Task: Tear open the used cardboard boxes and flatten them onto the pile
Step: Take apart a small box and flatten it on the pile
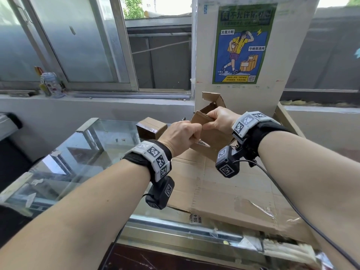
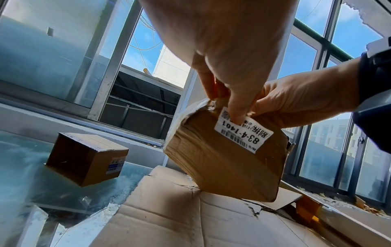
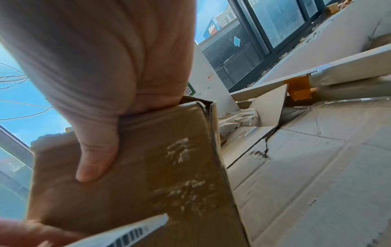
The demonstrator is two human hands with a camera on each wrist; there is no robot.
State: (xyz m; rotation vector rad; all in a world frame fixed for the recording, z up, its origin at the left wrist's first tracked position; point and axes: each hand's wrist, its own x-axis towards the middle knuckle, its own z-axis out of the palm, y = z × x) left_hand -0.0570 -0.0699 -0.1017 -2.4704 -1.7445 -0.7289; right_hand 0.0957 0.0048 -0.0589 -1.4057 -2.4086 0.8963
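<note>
A brown taped cardboard box (image 1: pixel 211 139) (image 2: pixel 224 160) (image 3: pixel 137 175) with a white shipping label (image 2: pixel 243 132) is held up over the flattened cardboard pile (image 1: pixel 233 191) (image 2: pixel 169 217) (image 3: pixel 306 167). My left hand (image 1: pixel 181 137) (image 2: pixel 224 93) pinches the box's top edge at the label. My right hand (image 1: pixel 218 118) (image 2: pixel 296 103) (image 3: pixel 99 137) grips the top rim, thumb pressed on the box's side. The box's top flaps (image 1: pixel 212 100) stand open. A second small brown box (image 1: pixel 151 128) (image 2: pixel 86 157) stands closed on the glass table (image 1: pixel 87 152).
A tall white carton (image 1: pixel 243 94) with a green and blue poster leans behind the pile. A bottle (image 1: pixel 50 84) stands on the window sill at left. The window (image 1: pixel 159 55) is slid open. Tape scraps and torn pieces (image 3: pixel 239 118) lie on the pile's far side.
</note>
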